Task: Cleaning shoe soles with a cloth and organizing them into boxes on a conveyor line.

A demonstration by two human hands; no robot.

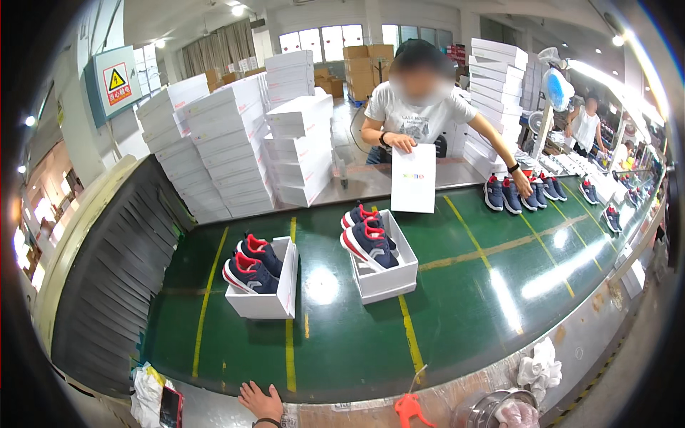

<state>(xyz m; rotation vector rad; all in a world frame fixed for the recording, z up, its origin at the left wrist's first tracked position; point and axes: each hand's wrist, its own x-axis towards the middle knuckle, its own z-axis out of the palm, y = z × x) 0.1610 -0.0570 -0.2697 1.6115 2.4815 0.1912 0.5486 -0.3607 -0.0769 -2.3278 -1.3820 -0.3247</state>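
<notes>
My left hand (260, 401) lies flat on the table's near edge with its fingers spread and nothing in it. At the lower right, a pale, pinkish crumpled shape over a metal bowl (467, 415) seems to be my right hand (519, 412) with whitish cloth about it; its fingers cannot be made out. Beyond my hands, a green conveyor belt (342, 342) carries two open white shoe boxes (389, 289) (267, 308). A pair of navy sneakers with red lining (371, 246) (253, 264) sits tilted up in each.
Across the belt a person holds a white box lid (413, 182) and reaches toward a row of navy sneakers (510, 196). White box stacks (228, 143) stand behind. On the near edge lie an orange tool (410, 410), white cloth (540, 367) and a phone (171, 406). Dark curtain strips (103, 278) hang left.
</notes>
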